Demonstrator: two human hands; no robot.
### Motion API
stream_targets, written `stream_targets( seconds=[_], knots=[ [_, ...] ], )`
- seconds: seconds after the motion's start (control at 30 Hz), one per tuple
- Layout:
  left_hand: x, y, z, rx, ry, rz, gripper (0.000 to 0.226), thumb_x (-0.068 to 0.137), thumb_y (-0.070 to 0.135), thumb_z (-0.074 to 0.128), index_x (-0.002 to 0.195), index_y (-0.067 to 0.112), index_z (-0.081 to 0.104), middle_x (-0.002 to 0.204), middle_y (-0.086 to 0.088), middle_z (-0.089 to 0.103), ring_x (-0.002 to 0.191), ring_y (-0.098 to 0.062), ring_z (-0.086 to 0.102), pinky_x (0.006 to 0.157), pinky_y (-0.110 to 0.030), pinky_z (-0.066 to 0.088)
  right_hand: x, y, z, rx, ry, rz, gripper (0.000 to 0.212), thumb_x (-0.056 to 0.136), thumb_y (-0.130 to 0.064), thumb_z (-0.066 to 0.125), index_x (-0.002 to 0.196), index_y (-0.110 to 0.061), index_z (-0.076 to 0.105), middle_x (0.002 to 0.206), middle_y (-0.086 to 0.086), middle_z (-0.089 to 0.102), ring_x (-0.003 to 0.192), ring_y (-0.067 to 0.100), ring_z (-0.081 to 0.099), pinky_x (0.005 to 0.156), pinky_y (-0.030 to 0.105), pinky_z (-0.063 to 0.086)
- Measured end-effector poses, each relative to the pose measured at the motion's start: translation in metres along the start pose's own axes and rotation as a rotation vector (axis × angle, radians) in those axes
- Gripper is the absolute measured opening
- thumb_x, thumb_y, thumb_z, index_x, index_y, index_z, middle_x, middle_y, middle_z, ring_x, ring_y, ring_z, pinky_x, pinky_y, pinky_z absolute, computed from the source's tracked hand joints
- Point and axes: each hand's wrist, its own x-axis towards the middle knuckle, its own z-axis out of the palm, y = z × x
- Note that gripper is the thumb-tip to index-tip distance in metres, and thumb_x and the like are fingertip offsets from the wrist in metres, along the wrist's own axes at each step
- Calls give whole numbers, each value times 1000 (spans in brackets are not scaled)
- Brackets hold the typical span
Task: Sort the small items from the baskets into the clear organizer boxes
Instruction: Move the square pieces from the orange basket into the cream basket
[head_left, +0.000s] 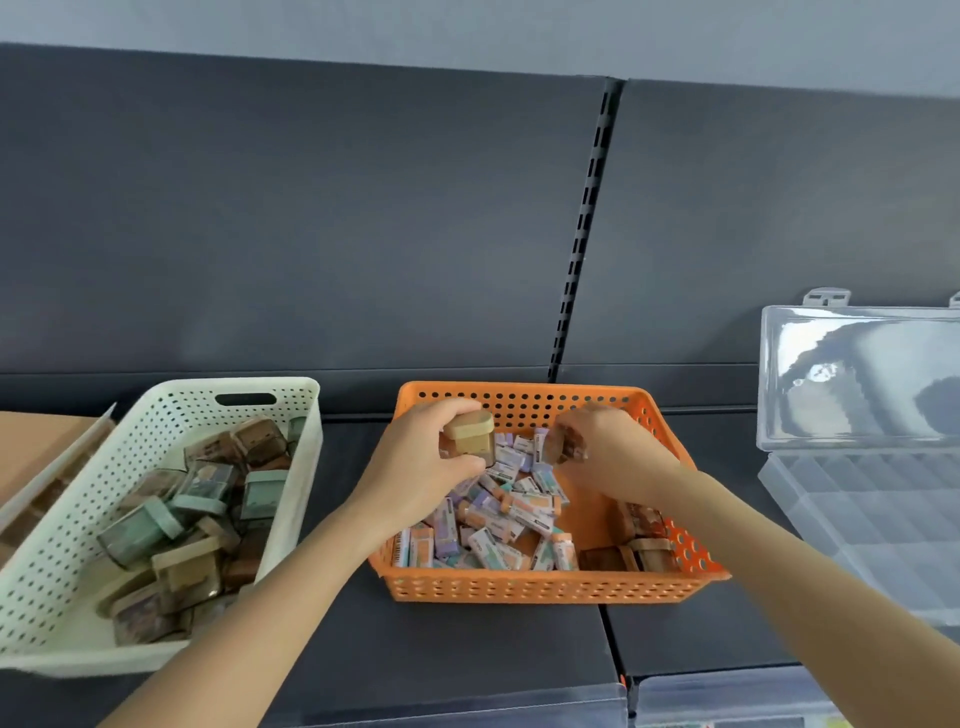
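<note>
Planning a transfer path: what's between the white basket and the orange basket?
Head view: only bare dark shelf top between the white basket and the orange basket; the left forearm crosses above the gap's near end.

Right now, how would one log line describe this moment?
left hand: grips beige-lidded box | right hand: holds brown box | where: over orange basket | clear organizer: lid open, right of basket
</note>
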Motion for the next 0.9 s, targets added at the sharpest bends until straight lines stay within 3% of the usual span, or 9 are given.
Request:
stream_targets(
  seconds=[0.1,0.2,0.3,0.47,0.6,0.73,0.83,0.9],
  knots=[
    [-8,-8,-20,26,83,-12,55,80,18,72,130,26,51,122,12,54,103,1,48,72,-1,33,1,-32,-14,207,52,-78,13,79,-14,71,86,-23,65,83,-18,62,76,-1,58,67,11,45],
    [-19,-20,-44,66,179,-63,45,77,19,75,116,25,54,109,14,58,97,-4,55,69,-6,35,5,-69,-21,320,72,-171,15,78,-14,73,88,-24,69,80,-24,63,76,-7,58,65,3,41],
    [-35,-35,-72,153,268,-110,40,78,20,74,111,27,53,101,16,56,93,-5,54,66,-8,34,15,-106,-19,357,45,-234,14,78,-18,73,87,-28,68,83,-21,65,80,-7,59,67,7,45],
    [-66,-72,-118,238,332,-249,51,86,16,67,132,29,49,121,11,55,100,-1,45,85,-18,37,38,-172,-8,402,-6,-339,12,79,-19,70,89,-24,65,84,-19,63,77,-3,60,69,9,47],
    [-91,-96,-144,226,336,-362,52,86,17,68,133,25,47,127,9,56,108,-6,52,81,-14,37,55,-217,9,326,-27,-420,11,80,-21,68,88,-17,62,82,-10,59,73,6,54,66,19,47],
    [-112,-112,-157,229,242,-438,42,83,25,71,120,25,52,103,17,54,96,-3,54,63,-8,33,60,-250,33,211,-78,-511,19,79,-20,66,94,-11,61,95,1,61,83,16,54,72,29,48],
    [-121,-120,-158,241,142,-450,39,84,25,69,120,26,56,97,20,52,87,3,50,63,-6,33,61,-262,48,100,-119,-540,26,81,-23,67,101,-9,59,105,6,59,90,21,54,74,31,49],
    [-124,-125,-158,237,123,-468,41,84,24,68,123,26,55,106,16,56,90,2,50,71,-11,36,62,-266,53,40,-133,-540,30,82,-25,66,107,-11,59,110,7,57,94,23,54,76,35,52]
  ],
)
